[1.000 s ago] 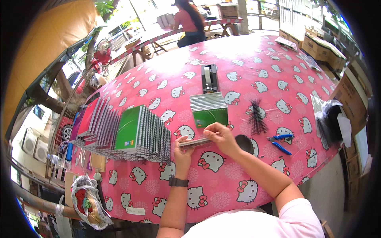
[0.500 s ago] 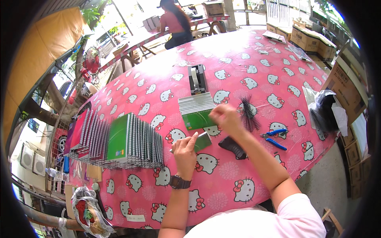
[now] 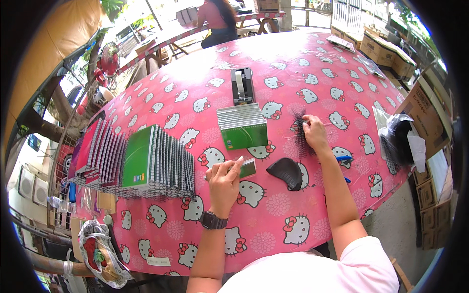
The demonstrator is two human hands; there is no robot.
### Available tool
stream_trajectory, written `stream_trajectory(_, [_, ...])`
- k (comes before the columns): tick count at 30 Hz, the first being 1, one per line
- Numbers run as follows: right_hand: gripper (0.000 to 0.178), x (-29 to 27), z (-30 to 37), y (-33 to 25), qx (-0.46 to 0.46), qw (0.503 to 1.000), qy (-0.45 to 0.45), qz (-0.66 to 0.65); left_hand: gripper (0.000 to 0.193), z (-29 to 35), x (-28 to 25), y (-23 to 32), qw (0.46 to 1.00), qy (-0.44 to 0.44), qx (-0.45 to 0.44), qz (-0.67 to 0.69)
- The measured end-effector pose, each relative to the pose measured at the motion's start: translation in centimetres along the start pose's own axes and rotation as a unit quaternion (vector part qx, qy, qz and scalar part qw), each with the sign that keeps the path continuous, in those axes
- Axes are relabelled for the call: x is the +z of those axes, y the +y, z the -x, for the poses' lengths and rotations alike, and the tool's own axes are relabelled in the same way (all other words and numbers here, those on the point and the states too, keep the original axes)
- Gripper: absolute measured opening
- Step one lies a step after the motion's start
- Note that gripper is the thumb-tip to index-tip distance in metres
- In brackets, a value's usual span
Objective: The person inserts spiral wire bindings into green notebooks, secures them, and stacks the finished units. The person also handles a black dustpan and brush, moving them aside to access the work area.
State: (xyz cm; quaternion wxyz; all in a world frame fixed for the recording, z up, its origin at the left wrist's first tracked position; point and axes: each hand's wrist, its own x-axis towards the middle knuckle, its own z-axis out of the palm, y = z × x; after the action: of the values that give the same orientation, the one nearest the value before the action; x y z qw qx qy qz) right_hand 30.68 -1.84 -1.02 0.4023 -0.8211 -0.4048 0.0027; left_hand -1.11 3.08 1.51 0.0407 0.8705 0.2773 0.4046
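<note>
My left hand (image 3: 224, 181), a watch on its wrist, holds a small green notebook (image 3: 248, 168) low over the table; the hand covers most of it. To the right, my right hand (image 3: 315, 133) pinches at a bundle of black spiral binding coils (image 3: 300, 134); whether a single coil is caught is hidden. Between the hands lies a curved black pad-like piece (image 3: 287, 174). Just beyond is a fanned stack of green notebooks (image 3: 244, 134), set against a black tape dispenser (image 3: 243, 85). Blue-handled cutters (image 3: 343, 158) lie partly behind my right forearm.
Rows of spiral-bound notebooks (image 3: 139, 158), green and red, stand at the left. A plastic bag (image 3: 100, 254) is at the near left edge. More coils and plastic wrap (image 3: 395, 139) lie at the right edge by cardboard boxes (image 3: 425, 112). Another person (image 3: 217, 24) sits beyond the table.
My right hand has moved right from the stack of green notebooks to the coil bundle. My left hand still holds the small notebook. The view has shifted slightly.
</note>
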Motion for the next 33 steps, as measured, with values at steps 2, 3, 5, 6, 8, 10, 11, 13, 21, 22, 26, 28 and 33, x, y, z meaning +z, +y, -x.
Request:
stream_trajectory(2, [0.029,-0.3,0.3,-0.7,-0.058,0.998,0.036,-0.003,0.033,0.1,0.3,-0.1,1.0,0.015,0.003,-0.007])
stream_trajectory(3, [0.031,-0.6,0.8,-1.9,-0.083,0.995,-0.018,-0.061,0.031,0.3,0.4,-0.2,1.0,0.022,0.001,-0.014])
stream_trajectory(5, [0.034,-1.8,1.8,-4.8,-0.125,0.969,-0.121,-0.174,0.029,0.5,0.4,-0.1,0.999,0.034,0.001,-0.006])
stream_trajectory(6, [0.035,-2.0,2.7,-6.6,-0.138,0.96,-0.151,-0.192,0.028,0.5,0.4,-0.1,0.999,0.038,0.003,-0.006])
stream_trajectory(8, [0.038,-3.2,5.0,-10.3,-0.158,0.941,-0.206,-0.216,0.027,0.4,0.4,0.1,0.999,0.042,0.002,0.012])
stream_trajectory(10, [0.036,-3.9,6.5,-12.2,-0.141,0.935,-0.255,-0.204,0.025,0.3,-0.1,0.4,0.999,0.048,0.008,0.018])
stream_trajectory(11, [0.035,-4.3,7.1,-12.6,-0.132,0.932,-0.271,-0.198,0.025,0.1,-0.7,0.7,0.999,0.046,0.012,0.024])
stream_trajectory(13, [0.033,-4.1,9.4,-12.1,-0.156,0.939,-0.247,-0.181,0.026,-0.1,-2.1,1.7,0.998,0.041,0.022,0.039])
stream_trajectory(21, [0.029,-3.2,18.6,-9.5,-0.136,0.979,-0.1,-0.117,0.025,7.3,-6.0,9.2,0.998,-0.037,0.003,0.057])
stream_trajectory(22, [0.029,-3.2,19.5,-9.2,-0.129,0.981,-0.092,-0.111,0.024,8.0,-5.8,9.8,0.998,-0.044,-0.001,0.054])
stream_trajectory(26, [0.03,-4.2,21.7,-8.3,-0.083,0.988,-0.072,-0.105,0.024,9.4,-6.0,10.8,0.998,-0.043,0.009,0.055])
stream_trajectory(28, [0.031,-4.2,22.6,-8.5,-0.076,0.99,-0.068,-0.1,0.024,10.0,-6.1,11.0,0.997,-0.037,0.022,0.061])
stream_trajectory(33, [0.027,-3.7,22.6,-9.4,-0.135,0.976,-0.065,-0.155,0.024,9.8,-5.7,11.0,0.997,-0.037,0.025,0.055])
